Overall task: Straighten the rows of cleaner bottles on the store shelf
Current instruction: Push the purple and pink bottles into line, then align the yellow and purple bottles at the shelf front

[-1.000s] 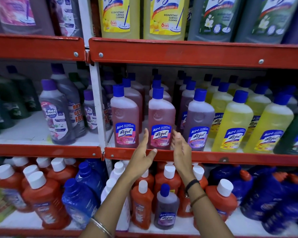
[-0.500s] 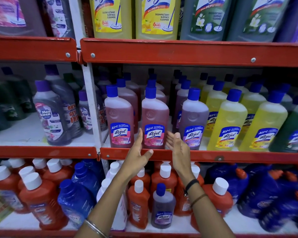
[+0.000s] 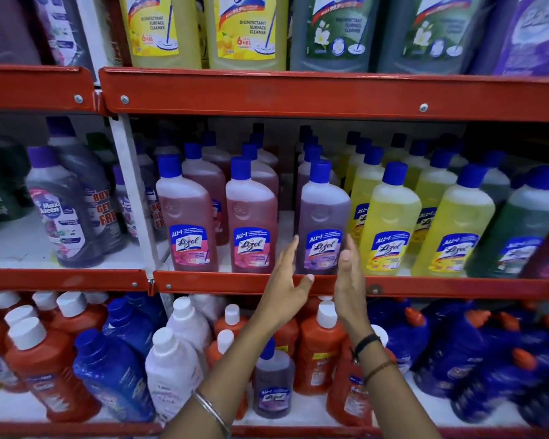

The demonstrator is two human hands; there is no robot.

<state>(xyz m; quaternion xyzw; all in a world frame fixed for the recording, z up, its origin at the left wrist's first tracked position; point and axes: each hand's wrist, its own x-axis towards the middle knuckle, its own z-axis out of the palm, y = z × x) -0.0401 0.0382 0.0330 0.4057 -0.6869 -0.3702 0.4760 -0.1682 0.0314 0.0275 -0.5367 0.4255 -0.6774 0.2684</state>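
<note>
Standing upright along the middle shelf [image 3: 425, 288], the bottles run from grey MaxKleen ones [image 3: 62, 213] on the far left, past a white post [image 3: 133, 198], to two pink bottles [image 3: 187, 223] at the front edge, then a purple bottle [image 3: 323, 223], then yellow bottles [image 3: 390, 226] and a blurred green bottle [image 3: 520, 236] at the far right, each front bottle with more of its colour lined up behind it. The left hand [image 3: 286, 280] is raised with fingers straight and thumb spread, flat by the purple bottle's left side near the label; whether it touches I cannot tell. The right hand [image 3: 349, 277] mirrors it on the bottle's right side, fingers straight and open, close against the bottle, contact also unclear. Both hands are unclenched and bracket that one bottle between them, gripping nothing. A bangle sits on the left wrist, dark bands on the right. Below, the lower shelf holds orange bottles [image 3: 45, 359], dark blue ones [image 3: 118, 369], a white one [image 3: 171, 365] and a small purple bottle [image 3: 273, 384], crowded unevenly
</note>
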